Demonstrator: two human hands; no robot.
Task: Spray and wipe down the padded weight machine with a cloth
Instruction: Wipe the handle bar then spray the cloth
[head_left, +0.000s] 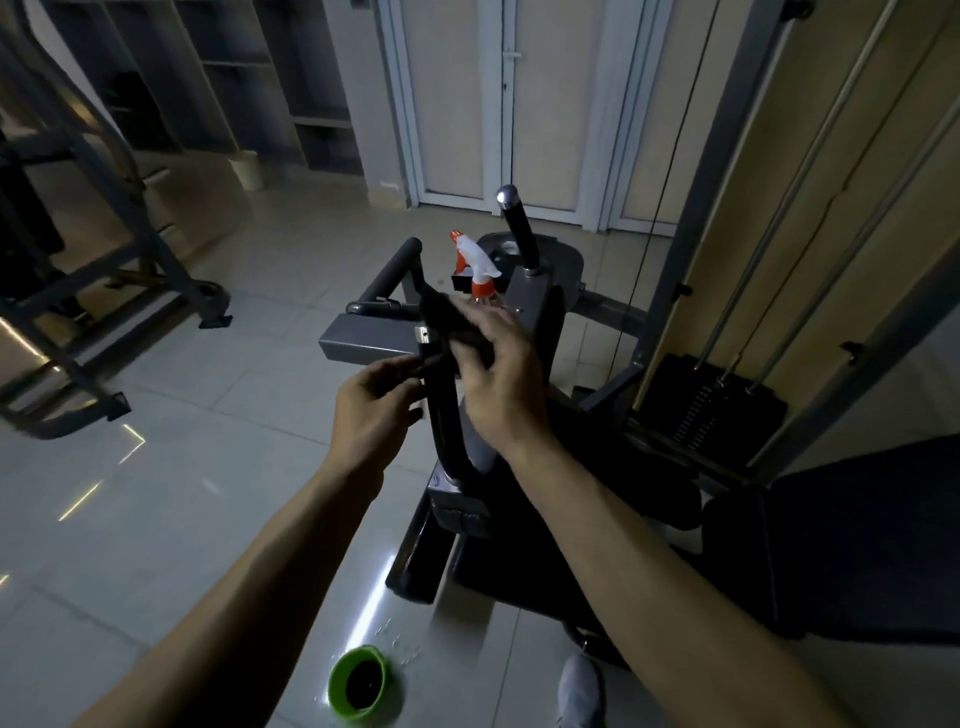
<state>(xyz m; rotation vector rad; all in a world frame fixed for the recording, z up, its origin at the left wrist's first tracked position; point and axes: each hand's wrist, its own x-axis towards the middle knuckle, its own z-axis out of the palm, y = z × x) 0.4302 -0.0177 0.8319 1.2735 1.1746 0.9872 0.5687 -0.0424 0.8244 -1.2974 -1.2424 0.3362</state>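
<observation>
— Dim gym room: pale tiled floor (182, 467), white double doors (501, 104) at the back, open shelving (270, 78) left of them, small pale bin (247, 169) below.

— And up close?

— Padded weight machine (363, 345), grey frame, black pads low on the right. Weight stack (717, 405) at the far right under guide rods and a thin cable. Black grip with a chrome cap (514, 228) sticking up at the far end.

— Cloth (441, 317)?

— Dark, held up in front of the machine, right above a black upright handle (444, 421). Blurred, so no reading of its folds.

— Held how?

— Right hand (501, 379) wrapped over it from the right, fingers curled around the upper part. Left hand (371, 415) just beside, fingers and thumb bent, pinching the lower edge by the look of it. Both forearms bare, reaching in from below.

— Spray bottle (475, 265)?

— Standing upright on the machine just behind the hands, in neither hand. White trigger head with orange-red nozzle and collar; body hidden behind the cloth and fingers.

— Anything on the floor?

— Green bowl (363, 680) near the bottom edge, dark inside, a few wet specks beside it. Grey shoe (579, 691) to its right. Second machine's grey frame (104, 234) off to the left, well apart.
</observation>
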